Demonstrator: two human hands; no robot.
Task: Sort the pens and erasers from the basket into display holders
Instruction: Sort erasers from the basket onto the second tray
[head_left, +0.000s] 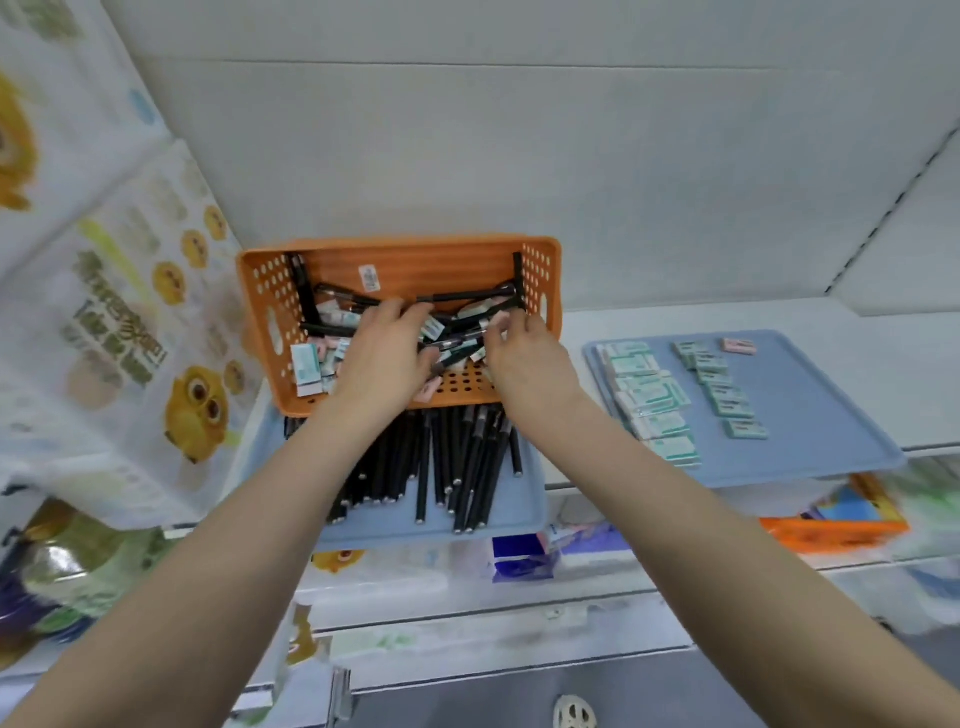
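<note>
An orange perforated basket (270, 291) stands on the shelf, holding black pens and small white-green and pink erasers. Both hands reach into it. My left hand (382, 353) lies over the pile with fingers curled among the pens; whether it grips one I cannot tell. My right hand (524, 353) pinches at something small by the basket's right side, hidden by the fingers. Under and in front of the basket a blue tray (519, 512) carries a row of black pens (441, 462). A second blue tray (810, 415) to the right holds rows of erasers (654, 395).
Large printed white packages (104, 312) crowd the left side of the shelf. Lower shelves hold boxes, packets and an orange container (831, 532). A white back wall rises behind the basket.
</note>
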